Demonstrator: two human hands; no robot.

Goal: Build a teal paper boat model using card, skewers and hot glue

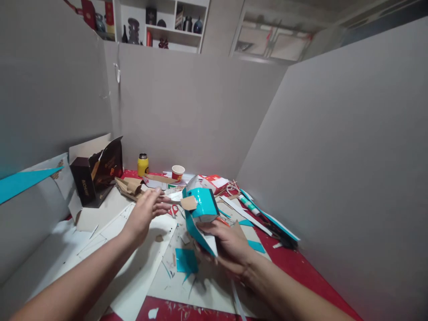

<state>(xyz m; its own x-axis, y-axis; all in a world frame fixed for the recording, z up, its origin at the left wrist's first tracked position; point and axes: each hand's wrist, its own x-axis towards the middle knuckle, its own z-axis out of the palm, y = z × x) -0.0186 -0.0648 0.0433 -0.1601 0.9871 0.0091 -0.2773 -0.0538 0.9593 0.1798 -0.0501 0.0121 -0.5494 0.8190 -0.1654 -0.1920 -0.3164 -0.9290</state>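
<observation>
A folded teal cardboard model (206, 201), with a glossy boxy top and a pointed lower flap, is held above the middle of the table. My right hand (230, 249) grips it from below and the right, with some fingers hidden behind the flap. A small tan cardboard piece (189, 203) sticks out from the model's left side. Just left of that piece, my left hand (147, 214) has its fingers stretched out and apart, holding nothing. Whether its fingertips touch the tan piece, I cannot tell. Red-handled scissors (173, 210) lie behind, partly hidden.
Teal offcuts (186, 260) and scraps litter a pale board. White sheets (133, 263) spread at left, near a dark box (96, 174). At the back stand a yellow bottle (142, 165) and a paper cup (178, 173). Grey partitions (194, 107) enclose the red table (297, 267).
</observation>
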